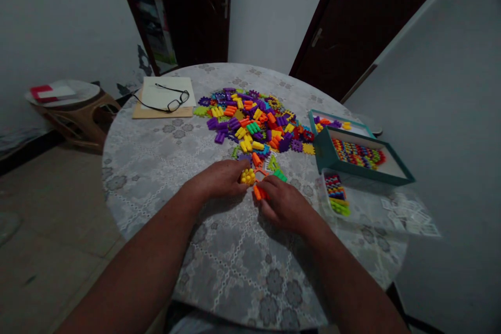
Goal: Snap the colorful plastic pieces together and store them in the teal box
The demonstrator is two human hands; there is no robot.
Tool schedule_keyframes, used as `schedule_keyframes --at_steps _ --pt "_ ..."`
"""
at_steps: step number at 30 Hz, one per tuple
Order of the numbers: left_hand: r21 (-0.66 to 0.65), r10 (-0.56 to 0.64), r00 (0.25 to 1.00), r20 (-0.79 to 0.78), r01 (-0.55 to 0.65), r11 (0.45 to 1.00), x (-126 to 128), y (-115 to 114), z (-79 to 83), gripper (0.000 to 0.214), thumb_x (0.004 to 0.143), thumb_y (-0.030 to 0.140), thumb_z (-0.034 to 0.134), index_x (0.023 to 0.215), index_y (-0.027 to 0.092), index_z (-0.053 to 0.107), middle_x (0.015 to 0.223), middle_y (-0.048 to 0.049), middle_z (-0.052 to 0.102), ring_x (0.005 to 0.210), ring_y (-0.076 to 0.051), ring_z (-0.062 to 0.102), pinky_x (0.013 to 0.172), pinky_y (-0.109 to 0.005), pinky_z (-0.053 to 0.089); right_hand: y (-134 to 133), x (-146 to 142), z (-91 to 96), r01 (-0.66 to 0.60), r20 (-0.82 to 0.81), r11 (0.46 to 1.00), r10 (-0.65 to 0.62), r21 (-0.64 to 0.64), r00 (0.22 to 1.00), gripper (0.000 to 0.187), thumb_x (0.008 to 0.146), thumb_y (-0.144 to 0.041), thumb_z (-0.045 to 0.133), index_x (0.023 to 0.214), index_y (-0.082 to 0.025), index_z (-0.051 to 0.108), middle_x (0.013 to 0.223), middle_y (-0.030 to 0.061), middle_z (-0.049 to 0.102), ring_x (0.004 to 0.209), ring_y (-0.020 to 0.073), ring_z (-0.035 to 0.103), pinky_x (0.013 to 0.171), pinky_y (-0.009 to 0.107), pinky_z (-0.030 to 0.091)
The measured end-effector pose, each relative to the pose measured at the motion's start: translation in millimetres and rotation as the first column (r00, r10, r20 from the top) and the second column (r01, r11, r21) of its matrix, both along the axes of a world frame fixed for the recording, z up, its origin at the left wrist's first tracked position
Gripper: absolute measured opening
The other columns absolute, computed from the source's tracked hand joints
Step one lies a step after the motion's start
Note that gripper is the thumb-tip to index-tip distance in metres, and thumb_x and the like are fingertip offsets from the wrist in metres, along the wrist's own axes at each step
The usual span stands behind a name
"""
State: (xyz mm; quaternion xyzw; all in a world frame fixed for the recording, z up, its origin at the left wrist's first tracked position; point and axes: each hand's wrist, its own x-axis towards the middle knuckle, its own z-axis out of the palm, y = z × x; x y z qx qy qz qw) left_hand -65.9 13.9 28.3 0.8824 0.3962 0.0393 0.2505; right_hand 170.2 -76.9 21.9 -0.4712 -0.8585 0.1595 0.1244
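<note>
Close to the near edge of a heap of plastic building pieces (250, 115), both hands work low over the table. My left hand (225, 177) is closed around a yellow knobbed building piece (248, 176). In my right hand (284, 201), the fingers pinch an orange building piece (259, 192). Between the hands lies an orange open-framed piece (260, 172); I cannot tell whether it is joined to either held piece. A green piece (280, 175) rests just beyond my right fingers, and another orange piece (257, 159) sits past my left fingertips.
A teal box (362, 164) holds rows of coloured pieces, with its lid (371, 133) behind it. Nearer stands a clear plastic tub (326, 201) beside small cards (410, 214). Glasses (174, 105) lie on paper (151, 88) at the left. A stool (84, 115) stands beyond the table.
</note>
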Motion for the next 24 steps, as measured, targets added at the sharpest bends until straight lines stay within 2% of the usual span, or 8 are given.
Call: schedule_keyframes --at_steps 6,12,16,20,24 --pt "-0.078 -0.028 0.998 0.063 0.033 0.996 -5.8 2.6 1.0 0.033 0.095 0.048 0.071 0.116 0.023 0.066 0.102 -0.0074 0.076 0.084 -0.024 0.066 0.072 -0.034 0.043 3.7 -13.3 -20.8 -0.06 -0.205 0.994 0.077 0.087 0.976 0.014 0.109 -0.016 0.056 0.115 -0.022 0.067 0.112 0.0099 0.071 0.104 0.0239 0.068 0.095 0.04 0.058" --pt "-0.198 -0.045 0.992 0.114 0.067 0.978 -14.6 11.7 -0.5 0.033 0.094 0.05 0.072 0.111 0.022 0.064 0.1 -0.0068 0.075 0.085 -0.024 0.065 0.073 -0.034 0.044 5.2 -30.2 -32.8 0.017 -0.246 0.992 0.015 0.126 0.969 0.016 0.111 -0.02 0.058 0.124 -0.02 0.066 0.122 0.0138 0.068 0.11 0.0257 0.066 0.096 0.042 0.06" --pt "-0.28 -0.094 0.988 0.119 0.124 0.952 -18.1 12.2 6.6 0.037 0.094 0.045 0.07 0.124 0.024 0.062 0.101 -0.0042 0.077 0.089 -0.024 0.069 0.076 -0.033 0.048 6.0 -29.3 -32.4 0.059 -0.277 0.992 -0.026 0.111 0.96 0.011 0.111 -0.022 0.06 0.12 -0.021 0.067 0.122 0.0136 0.066 0.114 0.0268 0.065 0.097 0.043 0.06" --pt "-0.246 -0.093 0.995 0.034 0.099 0.964 -12.8 5.6 11.3 0.044 0.089 0.044 0.075 0.126 0.025 0.061 0.103 -0.0037 0.078 0.088 -0.023 0.071 0.075 -0.032 0.049 6.8 -29.1 -36.4 0.074 -0.308 0.993 -0.041 0.096 0.95 0.011 0.109 -0.02 0.061 0.119 -0.022 0.066 0.124 0.0123 0.066 0.116 0.0255 0.064 0.101 0.043 0.059" --pt "-0.107 -0.038 0.999 -0.039 0.033 0.994 -3.3 0.5 7.0 0.045 0.091 0.053 0.074 0.123 0.024 0.061 0.112 -0.0082 0.079 0.093 -0.026 0.071 0.075 -0.033 0.047 7.6 -25.0 -35.0 0.147 -0.332 0.984 -0.106 0.101 0.937 0.019 0.107 -0.019 0.062 0.125 -0.025 0.066 0.131 0.011 0.065 0.122 0.0253 0.065 0.103 0.042 0.06"
